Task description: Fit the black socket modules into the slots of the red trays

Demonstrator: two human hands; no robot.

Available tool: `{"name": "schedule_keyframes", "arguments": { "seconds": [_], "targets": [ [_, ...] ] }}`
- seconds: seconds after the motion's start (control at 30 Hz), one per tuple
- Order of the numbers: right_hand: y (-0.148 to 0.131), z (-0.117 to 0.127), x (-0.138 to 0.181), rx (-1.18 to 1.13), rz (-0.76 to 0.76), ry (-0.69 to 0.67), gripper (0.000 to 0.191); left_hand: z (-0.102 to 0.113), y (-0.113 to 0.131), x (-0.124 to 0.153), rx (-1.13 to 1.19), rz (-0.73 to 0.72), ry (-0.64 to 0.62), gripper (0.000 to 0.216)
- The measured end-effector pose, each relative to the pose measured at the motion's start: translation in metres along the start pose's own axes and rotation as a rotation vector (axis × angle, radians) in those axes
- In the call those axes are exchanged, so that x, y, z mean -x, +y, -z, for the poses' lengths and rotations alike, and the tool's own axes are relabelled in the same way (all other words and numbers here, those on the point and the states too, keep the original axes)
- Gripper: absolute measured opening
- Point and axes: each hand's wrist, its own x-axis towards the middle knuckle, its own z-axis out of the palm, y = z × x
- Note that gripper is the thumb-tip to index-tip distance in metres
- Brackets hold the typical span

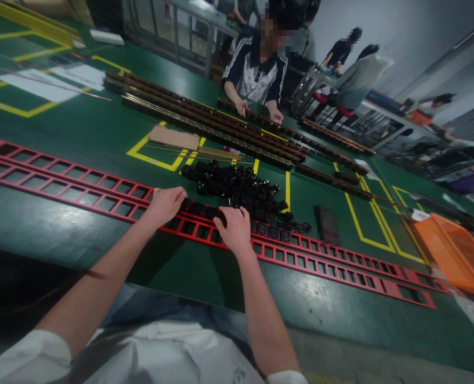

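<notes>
Two long red strips, far strip and near strip, lie side by side along the near edge of the table. Black parts sit in the far strip's middle openings; loose pile just beyond it, toward the table's far edge.

Left hand: fingers bunched narrow over the far strip, left of the parts. Right hand: fingers curved and slightly spread, down over the same strip. Can't tell if either has a part pinched or just presses.

Handling, my guess: parts small, light, rigid, likely hard plastic, maybe slick. Take by opposite side walls, keep off the top face. Strips look stiff across but long and thin-ribbed, so could flex if lifted from one end; hold by the side rails, two spots well apart.

Hard to see: fingertips and what's under both hands, left ends of strips (cut off by frame), single parts in the pile (dark on dark), how snugly parts fit.
</notes>
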Motion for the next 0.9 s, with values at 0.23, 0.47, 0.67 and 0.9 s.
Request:
{"name": "schedule_keyframes", "arguments": {
  "seconds": [0.23,0.47,0.67,0.9],
  "targets": [
    [0.0,0.0,0.001,0.011,-0.002,-0.005,0.031,0.0,0.0,-0.004,-0.082,-0.004,-0.006,0.034],
    [-0.001,0.001,0.001,0.002,-0.004,-0.007,0.031,0.003,-0.001,-0.008,-0.055,-0.03,-0.033,0.03],
    [0.0,0.0,0.0,-0.001,0.002,0.004,0.031,0.005,0.0,-0.01,-0.061,-0.016,-0.069,0.031],
    [0.0,0.0,0.001,-0.001,0.001,0.001,0.031,0.003,-0.001,-0.014,-0.083,-0.038,-0.089,0.031]
  ]
}}
